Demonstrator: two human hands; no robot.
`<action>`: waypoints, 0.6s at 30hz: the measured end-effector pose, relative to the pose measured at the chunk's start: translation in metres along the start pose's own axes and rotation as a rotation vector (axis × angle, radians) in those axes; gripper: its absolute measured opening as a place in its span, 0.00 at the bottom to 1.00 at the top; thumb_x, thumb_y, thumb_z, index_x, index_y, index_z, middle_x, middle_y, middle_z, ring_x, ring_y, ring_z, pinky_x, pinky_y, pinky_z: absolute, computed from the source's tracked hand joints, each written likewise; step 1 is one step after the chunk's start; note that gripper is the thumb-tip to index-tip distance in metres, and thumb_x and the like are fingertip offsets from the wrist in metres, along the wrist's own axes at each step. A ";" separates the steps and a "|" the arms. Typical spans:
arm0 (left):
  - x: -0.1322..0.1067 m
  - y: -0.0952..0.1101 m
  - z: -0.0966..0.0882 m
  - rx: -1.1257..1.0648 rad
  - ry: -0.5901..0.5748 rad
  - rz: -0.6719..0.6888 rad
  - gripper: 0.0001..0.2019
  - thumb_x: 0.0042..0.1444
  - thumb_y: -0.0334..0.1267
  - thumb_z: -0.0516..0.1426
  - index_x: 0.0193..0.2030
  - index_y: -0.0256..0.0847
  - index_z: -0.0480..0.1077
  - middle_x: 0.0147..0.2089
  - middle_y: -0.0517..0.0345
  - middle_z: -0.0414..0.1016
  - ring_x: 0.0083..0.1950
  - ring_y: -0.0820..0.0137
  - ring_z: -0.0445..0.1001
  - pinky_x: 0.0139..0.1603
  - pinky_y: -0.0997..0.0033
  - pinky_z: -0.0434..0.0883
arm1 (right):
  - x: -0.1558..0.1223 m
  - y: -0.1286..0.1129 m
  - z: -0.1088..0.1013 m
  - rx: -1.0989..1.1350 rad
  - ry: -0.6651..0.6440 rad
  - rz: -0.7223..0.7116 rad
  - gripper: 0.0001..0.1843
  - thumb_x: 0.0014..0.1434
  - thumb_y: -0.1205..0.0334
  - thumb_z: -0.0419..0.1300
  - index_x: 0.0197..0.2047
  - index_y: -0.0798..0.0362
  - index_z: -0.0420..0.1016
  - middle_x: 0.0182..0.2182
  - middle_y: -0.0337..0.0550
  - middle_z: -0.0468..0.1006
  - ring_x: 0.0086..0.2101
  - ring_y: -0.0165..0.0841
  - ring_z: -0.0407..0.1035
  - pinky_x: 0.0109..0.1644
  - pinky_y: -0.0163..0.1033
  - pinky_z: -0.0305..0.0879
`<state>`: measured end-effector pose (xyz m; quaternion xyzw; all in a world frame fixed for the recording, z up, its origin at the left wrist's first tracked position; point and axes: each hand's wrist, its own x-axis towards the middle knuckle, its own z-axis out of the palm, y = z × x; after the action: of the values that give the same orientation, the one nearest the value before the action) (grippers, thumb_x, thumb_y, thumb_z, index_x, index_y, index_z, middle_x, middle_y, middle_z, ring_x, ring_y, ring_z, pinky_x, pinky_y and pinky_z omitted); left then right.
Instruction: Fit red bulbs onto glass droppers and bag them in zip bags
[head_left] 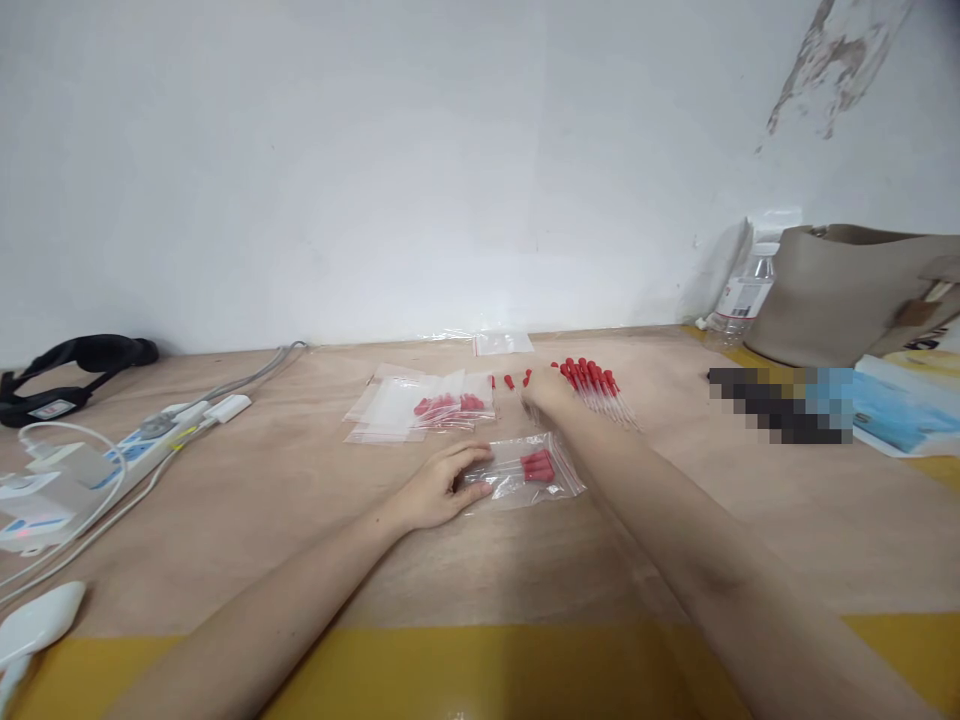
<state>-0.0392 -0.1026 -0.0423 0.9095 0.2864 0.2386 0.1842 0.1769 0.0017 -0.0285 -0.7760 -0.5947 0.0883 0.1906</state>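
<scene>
A clear zip bag lies on the table with several red-bulbed droppers inside, their bulbs toward the right. My left hand rests at the bag's left end, thumb and fingers apart and touching the plastic. Beyond the bag, my right hand reaches down among loose droppers, its fingers bunched together. A red bulb shows right by those fingertips; whether they grip its stem is hidden. Just right of this hand lies a fanned row of loose droppers, bulbs pointing away from me.
Stacked zip bags, some with red bulbs, lie left of centre; another small bag is by the wall. A power strip with cables and a black headset sit left. A plastic bottle and beige bag stand right.
</scene>
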 end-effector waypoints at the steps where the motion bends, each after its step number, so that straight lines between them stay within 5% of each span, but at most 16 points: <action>1: 0.000 0.000 0.000 0.001 0.000 0.004 0.17 0.55 0.41 0.52 0.52 0.42 0.63 0.55 0.51 0.64 0.55 0.65 0.63 0.54 0.62 0.63 | 0.000 -0.001 0.000 0.006 -0.001 0.006 0.18 0.51 0.60 0.55 0.45 0.58 0.72 0.42 0.59 0.73 0.43 0.44 0.68 0.41 0.41 0.64; 7: -0.001 -0.002 0.001 0.000 0.007 0.010 0.17 0.55 0.41 0.53 0.51 0.41 0.64 0.55 0.51 0.63 0.55 0.65 0.63 0.53 0.63 0.64 | -0.010 0.000 -0.024 0.067 0.028 -0.067 0.13 0.48 0.65 0.57 0.37 0.62 0.73 0.39 0.61 0.74 0.41 0.45 0.68 0.40 0.40 0.63; 10: -0.001 -0.001 0.001 0.006 0.002 0.010 0.17 0.55 0.41 0.52 0.51 0.41 0.64 0.55 0.51 0.63 0.55 0.65 0.63 0.55 0.62 0.63 | -0.026 0.019 -0.040 0.148 0.042 -0.188 0.12 0.54 0.59 0.52 0.31 0.58 0.71 0.31 0.52 0.75 0.36 0.38 0.69 0.39 0.37 0.62; 13: 0.000 0.000 0.001 0.015 -0.005 0.007 0.17 0.55 0.42 0.53 0.51 0.41 0.64 0.55 0.51 0.64 0.55 0.65 0.63 0.55 0.62 0.63 | -0.049 0.050 -0.044 0.424 0.088 -0.312 0.15 0.55 0.54 0.51 0.41 0.55 0.65 0.27 0.41 0.72 0.29 0.31 0.69 0.33 0.35 0.64; 18: 0.001 -0.004 0.002 0.017 -0.004 -0.008 0.17 0.55 0.42 0.53 0.51 0.42 0.65 0.55 0.52 0.63 0.55 0.66 0.63 0.54 0.65 0.64 | -0.085 0.083 -0.027 0.985 0.006 -0.301 0.43 0.47 0.59 0.57 0.59 0.49 0.34 0.24 0.29 0.65 0.19 0.26 0.64 0.23 0.34 0.63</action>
<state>-0.0391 -0.0999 -0.0455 0.9102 0.2919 0.2335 0.1781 0.2367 -0.1032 -0.0442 -0.5002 -0.5870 0.3275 0.5458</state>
